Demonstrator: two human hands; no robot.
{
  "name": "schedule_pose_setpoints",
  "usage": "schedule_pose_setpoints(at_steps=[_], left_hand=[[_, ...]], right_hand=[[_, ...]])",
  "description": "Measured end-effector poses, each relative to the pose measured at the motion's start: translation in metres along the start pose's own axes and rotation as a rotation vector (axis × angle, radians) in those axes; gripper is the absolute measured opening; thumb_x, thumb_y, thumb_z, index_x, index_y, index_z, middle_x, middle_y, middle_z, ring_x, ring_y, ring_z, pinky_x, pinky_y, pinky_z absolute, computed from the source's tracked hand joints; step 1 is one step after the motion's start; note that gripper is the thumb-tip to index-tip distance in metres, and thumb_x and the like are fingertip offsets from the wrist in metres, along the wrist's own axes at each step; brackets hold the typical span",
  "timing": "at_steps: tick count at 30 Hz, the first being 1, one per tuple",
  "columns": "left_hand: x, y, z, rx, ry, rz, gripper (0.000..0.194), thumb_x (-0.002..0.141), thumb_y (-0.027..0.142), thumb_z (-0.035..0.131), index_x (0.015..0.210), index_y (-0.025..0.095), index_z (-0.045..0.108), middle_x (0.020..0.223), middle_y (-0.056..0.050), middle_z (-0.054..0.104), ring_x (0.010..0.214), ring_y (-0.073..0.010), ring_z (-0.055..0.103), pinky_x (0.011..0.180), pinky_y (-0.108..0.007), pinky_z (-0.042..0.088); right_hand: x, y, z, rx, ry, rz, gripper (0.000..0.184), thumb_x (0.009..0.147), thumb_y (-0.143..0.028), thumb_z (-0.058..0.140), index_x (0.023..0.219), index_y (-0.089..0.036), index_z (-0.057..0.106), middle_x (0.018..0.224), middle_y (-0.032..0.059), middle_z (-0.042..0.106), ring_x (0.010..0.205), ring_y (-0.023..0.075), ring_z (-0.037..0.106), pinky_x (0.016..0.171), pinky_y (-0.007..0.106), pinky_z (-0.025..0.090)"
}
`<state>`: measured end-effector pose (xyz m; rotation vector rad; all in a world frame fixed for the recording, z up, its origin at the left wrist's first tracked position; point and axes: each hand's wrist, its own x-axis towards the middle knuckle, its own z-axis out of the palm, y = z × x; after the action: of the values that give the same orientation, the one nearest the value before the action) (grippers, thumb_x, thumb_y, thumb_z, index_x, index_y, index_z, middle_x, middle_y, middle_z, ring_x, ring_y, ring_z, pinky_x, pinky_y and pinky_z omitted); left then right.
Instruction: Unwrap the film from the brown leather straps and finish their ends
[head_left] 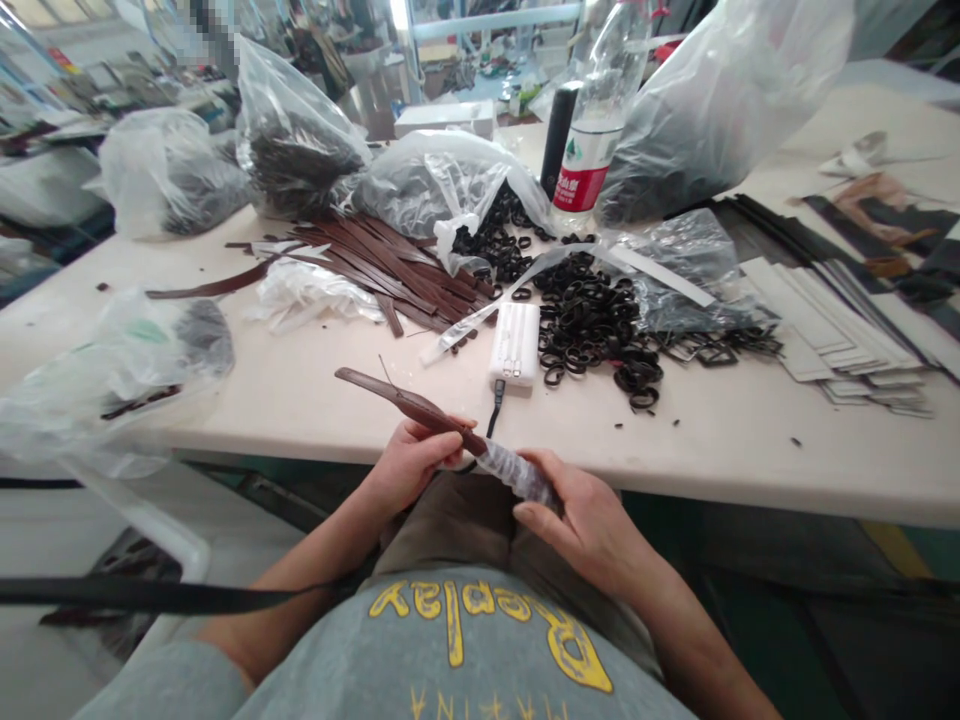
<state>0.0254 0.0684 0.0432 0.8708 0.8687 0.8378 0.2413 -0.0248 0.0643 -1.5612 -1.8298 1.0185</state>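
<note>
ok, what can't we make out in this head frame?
All in the head view:
Lower end of the plastic-wrapped part: covered by the right hand.
Some fingers of the left hand: behind the brown strap.
Far end of the black cable: lost near the left hand.
Top of the bottle: cut off by upper edge.
Print on the white device: too small.

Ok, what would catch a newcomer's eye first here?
Probably the heap of black loops on the table, just right of the white device, with the red-labelled bottle behind. Brown strips lie piled to the left. At the near edge, the left hand pinches a brown strap while the right hand grips its plastic-wrapped part.
</note>
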Motion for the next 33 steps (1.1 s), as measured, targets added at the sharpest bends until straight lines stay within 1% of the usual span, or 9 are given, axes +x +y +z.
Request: schedule_pose_setpoints(at_steps=[3,6,8,10,15,19,23,28,33], left_hand=[[0.002,0.004,-0.005,-0.030,0.025,0.065,0.034,0.065,0.036,0.084,0.090,0.014,0.079,0.071,-0.004,0.071,0.058,-0.0088,0.054,0.057,-0.021,0.043],[-0.004,0.000,-0.001,0.009,-0.064,0.041,0.041,0.070,0.037,0.082,0.105,0.017,0.077,0.093,-0.007,0.075,0.074,-0.0134,0.063,0.071,-0.025,0.049],[-0.009,-0.004,0.007,0.032,-0.161,-0.026,0.041,0.067,0.035,0.084,0.102,0.016,0.077,0.096,-0.007,0.075,0.081,-0.0167,0.065,0.078,-0.027,0.050],[-0.014,-0.005,0.014,0.041,-0.205,-0.052,0.036,0.065,0.036,0.086,0.091,0.013,0.079,0.089,-0.007,0.075,0.081,-0.0182,0.065,0.079,-0.028,0.050],[-0.013,0.006,0.014,-0.049,0.019,0.077,0.038,0.078,0.050,0.073,0.084,0.013,0.078,0.082,-0.007,0.074,0.077,-0.0169,0.064,0.077,-0.027,0.049],[-0.009,0.015,0.009,-0.163,0.028,0.123,0.037,0.078,0.049,0.074,0.084,0.012,0.078,0.083,-0.008,0.074,0.076,-0.0164,0.064,0.075,-0.027,0.049],[-0.010,0.021,0.013,-0.280,0.060,0.180,0.039,0.078,0.050,0.074,0.080,0.011,0.077,0.081,-0.009,0.073,0.074,-0.0171,0.064,0.074,-0.028,0.050],[-0.011,0.032,0.019,-0.403,0.119,0.275,0.036,0.078,0.047,0.074,0.079,0.011,0.075,0.081,-0.008,0.071,0.073,-0.0152,0.064,0.075,-0.026,0.050],[-0.008,0.040,0.009,-0.443,0.148,0.292,0.035,0.080,0.046,0.073,0.080,0.012,0.075,0.081,-0.007,0.070,0.074,-0.0146,0.065,0.072,-0.023,0.050]], right_hand=[[-0.010,0.013,-0.001,0.094,-0.042,0.030,0.019,0.093,-0.036,0.055,0.101,-0.021,0.063,0.089,0.0024,0.070,0.079,0.0208,0.063,0.070,0.030,0.046],[-0.011,0.016,0.010,0.057,0.047,0.061,0.017,0.091,-0.035,0.057,0.084,-0.021,0.062,0.070,-0.0021,0.062,0.063,0.0169,0.056,0.060,0.027,0.041],[-0.008,0.013,0.019,0.020,0.117,0.042,0.017,0.090,-0.035,0.059,0.081,-0.020,0.062,0.068,-0.0029,0.061,0.062,0.0160,0.055,0.059,0.027,0.039],[-0.003,0.008,0.026,0.001,0.148,0.001,0.018,0.089,-0.036,0.061,0.080,-0.020,0.062,0.068,-0.0031,0.062,0.062,0.0157,0.056,0.060,0.026,0.039],[0.004,-0.001,0.033,-0.091,0.219,-0.145,0.030,0.093,-0.042,0.057,0.073,-0.021,0.059,0.059,-0.0050,0.057,0.053,0.0132,0.053,0.053,0.024,0.038],[0.005,-0.001,0.037,-0.202,0.269,-0.266,0.038,0.098,-0.045,0.051,0.068,-0.022,0.053,0.054,-0.0068,0.049,0.046,0.0109,0.050,0.048,0.023,0.036],[0.005,0.003,0.043,-0.279,0.276,-0.366,0.039,0.100,-0.043,0.048,0.067,-0.022,0.049,0.053,-0.0070,0.048,0.044,0.0099,0.049,0.048,0.022,0.035],[0.003,0.012,0.054,-0.224,0.272,-0.366,0.038,0.100,-0.045,0.047,0.069,-0.023,0.050,0.055,-0.0071,0.048,0.045,0.0095,0.049,0.050,0.020,0.037],[0.003,0.019,0.065,-0.155,0.302,-0.331,0.041,0.097,-0.050,0.049,0.067,-0.022,0.053,0.053,-0.0060,0.049,0.044,0.0101,0.048,0.049,0.021,0.038]])
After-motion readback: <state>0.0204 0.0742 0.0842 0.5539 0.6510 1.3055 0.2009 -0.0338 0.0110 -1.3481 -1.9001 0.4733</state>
